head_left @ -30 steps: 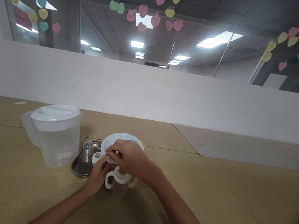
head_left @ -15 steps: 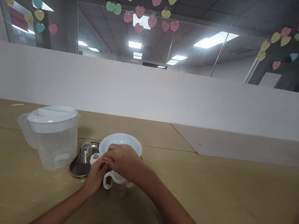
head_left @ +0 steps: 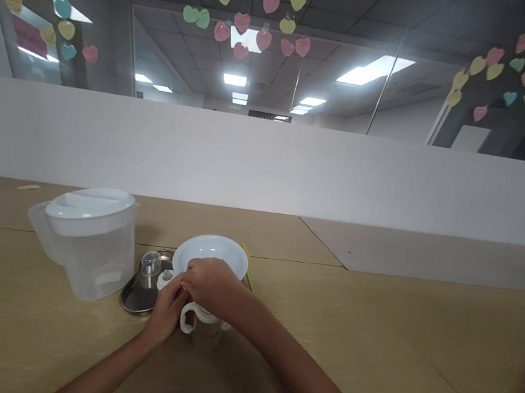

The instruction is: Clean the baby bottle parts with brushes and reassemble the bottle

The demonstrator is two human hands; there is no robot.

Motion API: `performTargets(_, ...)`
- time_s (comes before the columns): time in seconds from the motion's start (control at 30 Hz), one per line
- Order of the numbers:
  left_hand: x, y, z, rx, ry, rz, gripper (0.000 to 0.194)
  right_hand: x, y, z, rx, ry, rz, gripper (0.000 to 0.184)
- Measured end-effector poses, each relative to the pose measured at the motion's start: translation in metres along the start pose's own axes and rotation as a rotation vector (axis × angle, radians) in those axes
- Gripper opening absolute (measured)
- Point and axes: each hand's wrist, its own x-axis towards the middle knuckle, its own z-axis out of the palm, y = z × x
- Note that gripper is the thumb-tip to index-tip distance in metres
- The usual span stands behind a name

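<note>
Beneath the right hand, the handled cup is partly hidden.

L hand touching R hand, nr wht bowl.

The pitcher stands left of the tray, the bowl behind the cup.

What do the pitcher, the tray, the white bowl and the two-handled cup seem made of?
Pitcher: likely plastic, frosted; its wall is cloudy and translucent.
Tray: probably polished metal, perhaps steel; grey with bright glints.
Bowl: glossy white, ceramic or plastic; the sheen fits either.
Cup: body see-through, so clear plastic or glass; white handle opaque and smooth, likely plastic.
</note>
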Motion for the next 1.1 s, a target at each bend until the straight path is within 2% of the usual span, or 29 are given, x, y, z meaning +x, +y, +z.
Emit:
performTargets(0.2,0.0,0.004,0.0,0.034,-0.032,0.007,0.026,0.008,0.003,0.01,0.012,-0.055,0.067,0.012)
performTargets(0.33,0.001,0.005,-0.001,0.044,-0.036,0.026,0.028,0.007,0.006,0.01,0.042,-0.002,0.083,0.021)
performTargets(0.53,0.0,-0.002,-0.002,0.058,-0.005,0.023,0.027,0.001,0.005,0.002,0.063,0.09,0.014,0.025)
performTargets(0.73,0.002,0.004,0.0,0.093,-0.062,0.111,0.023,-0.003,0.006,-0.009,0.099,0.157,0.07,0.03)
performTargets(0.93,0.003,0.011,0.001,0.074,-0.105,0.12,0.026,-0.015,0.009,-0.019,0.097,0.336,0.012,0.03)
performTargets(1.1,0.002,0.012,0.001,0.069,-0.126,0.109,0.029,-0.027,0.007,-0.029,0.143,0.465,0.017,0.031)
